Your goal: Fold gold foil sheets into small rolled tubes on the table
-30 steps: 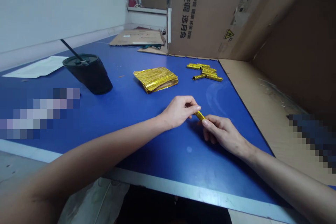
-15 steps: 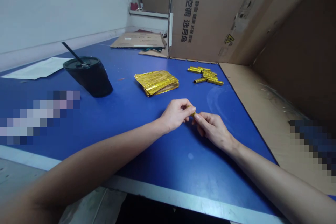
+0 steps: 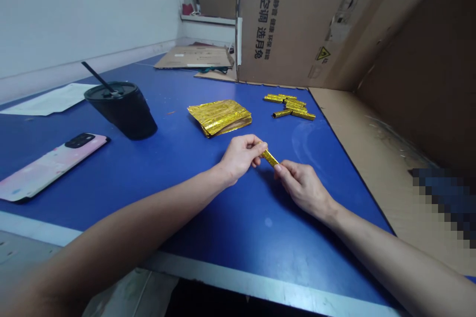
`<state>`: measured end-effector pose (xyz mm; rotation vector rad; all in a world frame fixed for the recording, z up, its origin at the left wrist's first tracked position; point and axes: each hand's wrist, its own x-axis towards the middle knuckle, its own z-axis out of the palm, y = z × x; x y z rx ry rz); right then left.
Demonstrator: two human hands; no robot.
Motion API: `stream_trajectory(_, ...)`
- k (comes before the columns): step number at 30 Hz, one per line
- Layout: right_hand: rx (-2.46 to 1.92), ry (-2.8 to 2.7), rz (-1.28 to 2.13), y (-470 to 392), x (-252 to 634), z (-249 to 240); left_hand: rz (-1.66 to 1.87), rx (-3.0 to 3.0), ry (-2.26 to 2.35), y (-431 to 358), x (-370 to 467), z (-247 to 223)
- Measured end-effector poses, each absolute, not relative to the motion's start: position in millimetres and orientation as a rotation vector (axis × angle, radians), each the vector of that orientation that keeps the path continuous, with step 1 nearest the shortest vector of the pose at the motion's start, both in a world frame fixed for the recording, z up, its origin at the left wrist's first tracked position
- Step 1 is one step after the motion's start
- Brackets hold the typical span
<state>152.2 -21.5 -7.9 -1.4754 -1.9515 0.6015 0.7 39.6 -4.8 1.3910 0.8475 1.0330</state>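
Observation:
A narrow roll of gold foil paper (image 3: pixel 269 157) is stretched between my two hands above the blue table. My left hand (image 3: pixel 240 158) pinches its upper left end between thumb and fingers. At the lower right end, my right hand (image 3: pixel 303 183) grips it the same way. Behind my left hand lies a stack of flat gold foil sheets (image 3: pixel 221 116), slightly fanned at the edges. Several finished-looking gold rolls (image 3: pixel 295 105) rest in a loose pile farther back on the right.
A black cup with a straw (image 3: pixel 124 111) stands on the left of the blue table (image 3: pixel 178 158). Nearer is a phone in a pink-and-white case (image 3: pixel 52 166); white paper (image 3: pixel 52 100) lies behind. A large cardboard box (image 3: pixel 290 25) walls the back and right. Flat cardboard (image 3: pixel 193 57) lies far back.
My hands have moved apart, the left one shifting left, so more of the gold roll shows between them. The view has shifted slightly.

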Motion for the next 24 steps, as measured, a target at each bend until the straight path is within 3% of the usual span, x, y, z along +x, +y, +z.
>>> stream_trajectory(5, -1.633, -2.162, -0.069, -22, 158, -13, 0.897, 1.450, 0.913, 38, -3, -3)
stream_trajectory(9, -1.696, -2.238, -0.251, -23, 158, -11, 0.832, 1.377, 0.942, 38, -5, 1)
stream_trajectory(11, -1.669, -2.232, -0.088, -23, 157, -8, 0.818, 1.367, 0.965, 39, -5, 1)
stream_trajectory(18, -1.407, -1.831, 1.139, -21, 157, 0, 0.796, 1.688, 0.747, 34, -4, -8)
stream_trajectory(24, -1.334, -1.738, 1.034, -22, 153, -7, 0.753, 1.712, 0.827, 28, 0, -9)
